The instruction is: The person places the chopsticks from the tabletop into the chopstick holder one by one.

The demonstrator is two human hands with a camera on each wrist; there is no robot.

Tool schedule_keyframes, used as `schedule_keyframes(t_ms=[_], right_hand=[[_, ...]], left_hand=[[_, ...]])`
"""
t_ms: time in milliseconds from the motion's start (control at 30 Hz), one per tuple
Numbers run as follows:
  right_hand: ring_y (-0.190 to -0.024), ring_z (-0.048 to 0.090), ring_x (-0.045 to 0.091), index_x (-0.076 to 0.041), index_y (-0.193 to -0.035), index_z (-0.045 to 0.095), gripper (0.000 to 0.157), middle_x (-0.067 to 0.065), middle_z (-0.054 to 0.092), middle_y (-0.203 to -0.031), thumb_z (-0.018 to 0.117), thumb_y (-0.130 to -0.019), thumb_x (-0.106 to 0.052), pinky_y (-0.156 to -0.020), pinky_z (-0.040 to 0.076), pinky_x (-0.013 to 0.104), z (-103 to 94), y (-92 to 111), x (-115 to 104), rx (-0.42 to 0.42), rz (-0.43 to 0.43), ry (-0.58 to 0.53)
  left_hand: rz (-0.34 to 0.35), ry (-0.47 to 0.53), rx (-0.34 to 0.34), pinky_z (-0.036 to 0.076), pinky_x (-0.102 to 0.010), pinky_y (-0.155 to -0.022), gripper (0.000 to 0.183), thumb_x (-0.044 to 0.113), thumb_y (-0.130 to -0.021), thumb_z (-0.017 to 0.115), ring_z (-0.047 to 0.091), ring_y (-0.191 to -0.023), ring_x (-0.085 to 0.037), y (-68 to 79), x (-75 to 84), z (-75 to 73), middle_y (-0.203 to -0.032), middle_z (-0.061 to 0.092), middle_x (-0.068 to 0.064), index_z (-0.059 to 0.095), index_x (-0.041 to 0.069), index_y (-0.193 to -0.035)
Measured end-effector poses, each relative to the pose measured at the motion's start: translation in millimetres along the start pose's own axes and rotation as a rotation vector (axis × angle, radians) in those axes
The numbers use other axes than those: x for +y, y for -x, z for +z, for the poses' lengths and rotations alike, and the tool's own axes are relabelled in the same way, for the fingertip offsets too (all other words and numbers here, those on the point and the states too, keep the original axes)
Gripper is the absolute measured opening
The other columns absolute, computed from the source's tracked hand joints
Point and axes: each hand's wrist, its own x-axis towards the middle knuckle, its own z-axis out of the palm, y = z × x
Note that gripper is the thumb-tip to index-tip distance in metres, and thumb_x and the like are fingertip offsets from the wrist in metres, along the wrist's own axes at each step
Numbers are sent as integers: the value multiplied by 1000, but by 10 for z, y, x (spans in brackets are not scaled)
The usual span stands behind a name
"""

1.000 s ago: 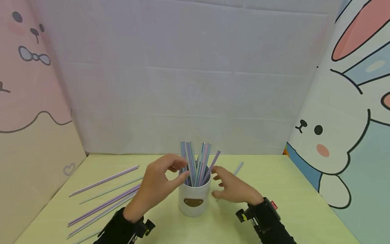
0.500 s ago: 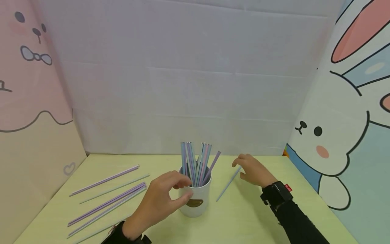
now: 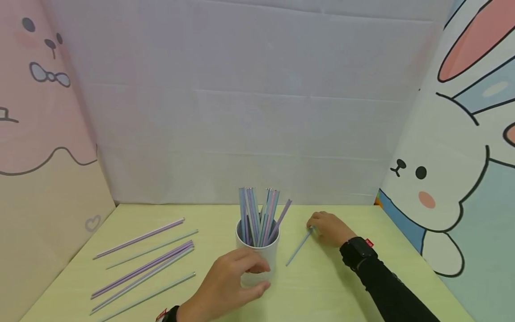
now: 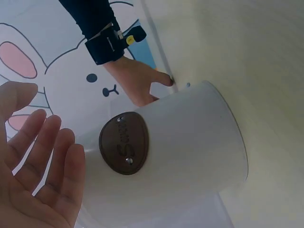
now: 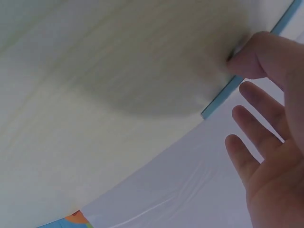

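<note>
From the head I see the left hand (image 3: 231, 284) in front of the white cup (image 3: 271, 254) of straws (image 3: 259, 219), thumb and fingers parted, and the right hand (image 3: 331, 229) at the blue straw (image 3: 298, 247) on the worktop (image 3: 402, 277). The left wrist shows loosely bent fingers by the cup's brown badge (image 4: 124, 142); the right, fingers across the straw, whether pinching it I can't tell

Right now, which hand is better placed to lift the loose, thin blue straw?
Likely the right hand: it touches the straw; the left hand is farther off, beside the white cylindrical cup.
</note>
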Motion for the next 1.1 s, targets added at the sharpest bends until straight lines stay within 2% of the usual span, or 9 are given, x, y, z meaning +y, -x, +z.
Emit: schedule_keyframes(t_ms=[167,300,467,667,833,1100], right_hand=[[-77,52,19,-14,-93,62,35,2,56,-86,76,-70,7,-69,49,34,51,69,45,19,-35,31],[-68,46,13,-15,-82,57,33,-3,49,-77,77,-70,8,-61,44,29,35,110,41,28,-58,6],[-63,36,9,-16,-74,54,33,-7,41,-71,74,-73,9,-57,38,25,-12,135,6,-5,-61,-22],[-64,36,10,-18,-75,55,34,-8,41,-72,75,-70,10,-58,37,25,-128,212,-75,-54,-38,-56],[-66,39,9,-19,-76,56,36,-7,44,-73,75,-68,10,-59,41,25,-310,224,-263,-91,-9,-78],[-68,43,7,-23,-82,59,32,-9,49,-77,70,-74,6,-62,44,24,-823,205,-828,-148,-18,-179]], left_hand=[[-5,-29,-22,44,-10,-69,27,26,-75,79,51,-80,4,29,-9,37,-91,53,23,61,31,-94],[-8,-31,-12,45,-10,-70,27,26,-75,79,52,-81,5,19,-22,22,-91,55,22,61,31,-94],[-12,-4,-2,48,-13,-70,26,23,-76,79,56,-81,4,0,-40,-19,-92,57,19,61,30,-93],[-10,-24,20,47,-12,-67,24,21,-75,79,55,-77,0,-25,-68,-98,-88,58,16,63,26,-92],[-40,-69,16,44,-13,-65,26,21,-77,78,51,-76,1,-59,-94,-212,-89,59,17,63,29,-97],[-100,-134,2,49,-22,-63,27,22,-78,77,54,-79,-2,-114,-124,-445,-93,59,16,63,27,-100]])
